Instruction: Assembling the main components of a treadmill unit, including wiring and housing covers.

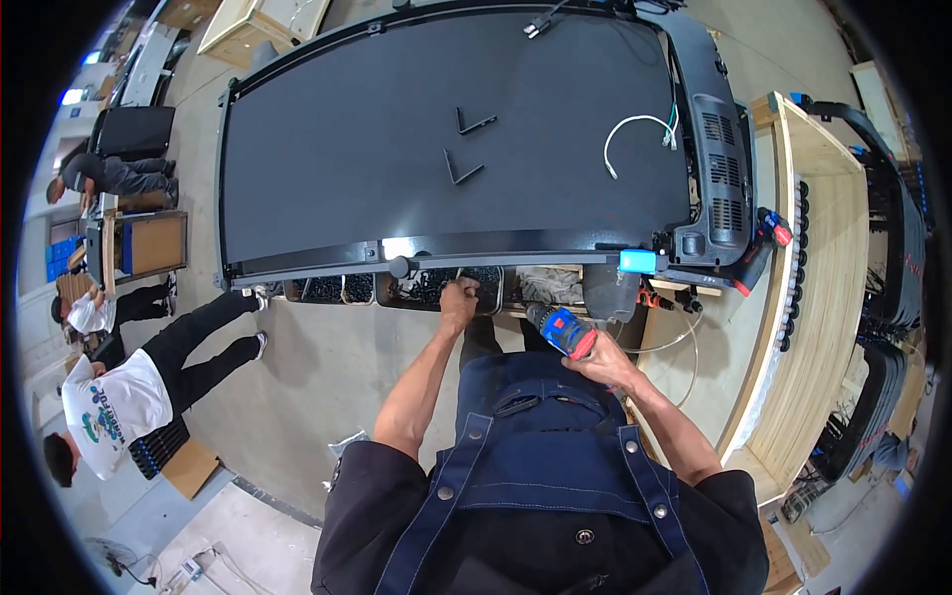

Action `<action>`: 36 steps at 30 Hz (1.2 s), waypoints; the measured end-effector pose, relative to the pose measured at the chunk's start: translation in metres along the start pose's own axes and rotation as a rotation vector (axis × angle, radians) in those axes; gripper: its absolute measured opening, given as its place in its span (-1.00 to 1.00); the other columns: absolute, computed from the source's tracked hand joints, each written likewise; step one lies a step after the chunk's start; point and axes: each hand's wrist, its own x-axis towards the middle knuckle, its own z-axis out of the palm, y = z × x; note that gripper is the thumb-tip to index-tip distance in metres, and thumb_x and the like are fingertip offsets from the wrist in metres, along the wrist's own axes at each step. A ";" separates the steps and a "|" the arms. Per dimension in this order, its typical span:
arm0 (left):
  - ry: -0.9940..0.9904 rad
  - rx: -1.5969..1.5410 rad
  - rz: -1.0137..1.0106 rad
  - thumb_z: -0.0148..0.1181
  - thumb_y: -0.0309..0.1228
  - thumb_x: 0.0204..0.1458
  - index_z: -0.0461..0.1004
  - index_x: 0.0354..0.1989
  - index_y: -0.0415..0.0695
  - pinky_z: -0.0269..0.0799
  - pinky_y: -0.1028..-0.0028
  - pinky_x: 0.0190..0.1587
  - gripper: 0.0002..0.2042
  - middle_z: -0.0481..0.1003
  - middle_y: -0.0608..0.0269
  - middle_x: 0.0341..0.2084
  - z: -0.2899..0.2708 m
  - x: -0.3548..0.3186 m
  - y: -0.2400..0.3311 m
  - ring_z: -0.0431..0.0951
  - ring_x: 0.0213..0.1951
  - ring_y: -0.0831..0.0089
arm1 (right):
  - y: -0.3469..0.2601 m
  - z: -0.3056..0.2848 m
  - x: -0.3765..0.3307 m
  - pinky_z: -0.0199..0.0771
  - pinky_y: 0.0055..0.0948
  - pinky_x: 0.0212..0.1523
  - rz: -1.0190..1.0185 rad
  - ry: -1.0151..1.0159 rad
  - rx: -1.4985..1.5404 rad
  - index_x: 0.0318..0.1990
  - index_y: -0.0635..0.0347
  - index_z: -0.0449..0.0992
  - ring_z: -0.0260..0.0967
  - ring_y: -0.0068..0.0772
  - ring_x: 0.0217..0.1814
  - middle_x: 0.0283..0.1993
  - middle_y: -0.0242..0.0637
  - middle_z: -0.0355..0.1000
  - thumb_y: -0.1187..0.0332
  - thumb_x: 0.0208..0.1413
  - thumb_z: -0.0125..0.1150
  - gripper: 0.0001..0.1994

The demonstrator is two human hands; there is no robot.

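My left hand (458, 301) reaches forward into a tray of small black parts (436, 288) that sits under the front edge of a large black treadmill deck (397, 149); the fingers are curled down among the parts, and what they grip is hidden. My right hand (598, 361) holds a blue and black power screwdriver (560, 328) close to my chest, its nose pointing up and left toward the deck's edge. Two black L-shaped hex keys (466, 149) lie on the belt.
A white cable (640, 134) lies on the belt at the right, by the black motor cover (719, 169). A wooden rack (823, 288) stands on the right. Other people stand or bend at the left (129, 397). More parts bins (337, 290) line the deck's front.
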 end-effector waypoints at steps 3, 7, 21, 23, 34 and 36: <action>-0.062 -0.603 -0.254 0.22 -0.60 0.04 0.62 -0.10 -0.26 0.59 0.29 -0.20 -0.77 0.63 0.15 -0.36 -0.004 -0.005 0.006 0.66 -0.26 0.23 | -0.003 -0.005 -0.005 0.51 -0.23 -0.03 -0.114 0.033 -0.022 -0.03 0.31 0.50 0.57 -0.11 -0.12 -0.18 -0.03 0.59 0.35 -0.11 0.40 -0.56; -0.131 -1.233 -0.439 0.24 -0.60 0.19 0.56 0.00 -0.28 0.65 0.45 -0.10 -0.78 0.62 0.15 -0.23 -0.028 -0.042 0.067 0.64 -0.19 0.35 | -0.015 -0.012 -0.013 0.52 -0.29 0.03 -0.170 0.054 -0.040 0.01 0.29 0.51 0.57 -0.18 -0.10 -0.14 -0.07 0.59 0.37 -0.12 0.43 -0.53; -0.459 -1.628 -0.153 0.31 -0.59 0.13 0.48 0.05 -0.22 0.69 0.39 0.01 -0.70 0.60 0.13 -0.19 -0.082 -0.084 0.170 0.67 -0.12 0.31 | -0.078 -0.036 -0.031 0.63 -0.45 -0.19 -0.225 -0.081 0.474 0.02 0.31 0.52 0.55 -0.58 -0.27 -0.16 -0.29 0.65 0.52 -0.05 0.43 -0.59; -0.462 -1.656 -0.161 0.30 -0.60 0.14 0.50 0.01 -0.21 0.69 0.40 0.00 -0.73 0.60 0.13 -0.19 -0.081 -0.086 0.177 0.67 -0.13 0.31 | -0.077 -0.036 -0.031 0.59 -0.43 -0.09 -0.290 -0.033 0.433 0.01 0.30 0.53 0.55 -0.57 -0.21 -0.17 -0.30 0.65 0.49 -0.06 0.44 -0.58; -0.191 -1.516 0.074 0.32 -0.59 0.13 0.46 0.06 -0.22 0.63 0.38 0.03 -0.68 0.61 0.17 -0.17 -0.096 -0.084 0.247 0.65 -0.08 0.32 | -0.106 -0.039 -0.042 0.68 -0.44 -0.28 -0.333 0.034 0.610 0.15 0.26 0.43 0.57 -0.48 -0.28 -0.17 -0.18 0.62 0.52 0.03 0.44 -0.50; -0.164 -1.498 0.110 0.28 -0.59 0.16 0.41 0.12 -0.25 0.60 0.39 0.07 -0.64 0.57 0.15 -0.12 -0.106 -0.078 0.264 0.62 -0.05 0.34 | -0.110 -0.038 -0.041 0.68 -0.43 -0.27 -0.334 0.046 0.659 0.17 0.26 0.43 0.57 -0.48 -0.28 -0.16 -0.18 0.62 0.52 0.04 0.43 -0.49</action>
